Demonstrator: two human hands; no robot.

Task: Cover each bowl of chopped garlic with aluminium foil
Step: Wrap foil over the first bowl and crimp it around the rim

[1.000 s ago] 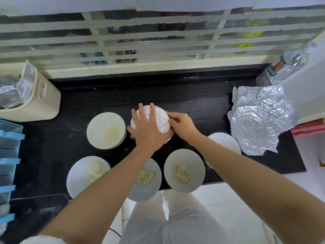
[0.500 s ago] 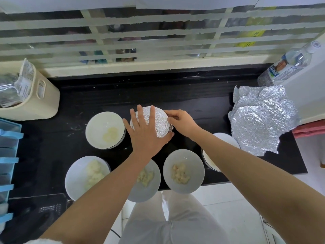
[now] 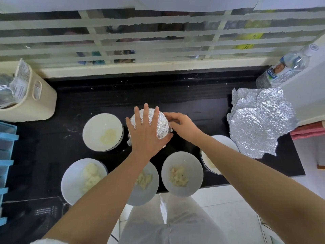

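1. At the far left a cream plastic bin [image 3: 35,103] with rounded corners stands on the glossy black worktop [image 3: 193,106]. Crinkled clear wrappers poke out of it.
2. Next come smooth, round white bowls. The back bowl [image 3: 102,132] holds a thin pale smear of garlic, and the front-left bowl [image 3: 82,180] holds a lumpy white heap.
3. The left hand [image 3: 146,136] lies flat with its fingers straight and spread. It presses down on crinkled silver foil [image 3: 161,124], which is moulded into a dome mid-worktop, behind the front row; whatever it covers is hidden.
4. Under that forearm sits a third bowl [image 3: 146,184], half hidden. Just beside it a fourth bowl [image 3: 182,174] holds yellowish chopped lumps.
5. The right hand [image 3: 182,125] has its fingers curled and pinches the foil at the dome's right edge.
6. A fifth bowl [image 3: 209,161] shows beneath the right forearm; I cannot tell what is in it.
7. At the right end lies a loose sheet [image 3: 260,124] of foil, creased and ragged-edged. A clear plastic bottle [image 3: 284,67] leans behind it.
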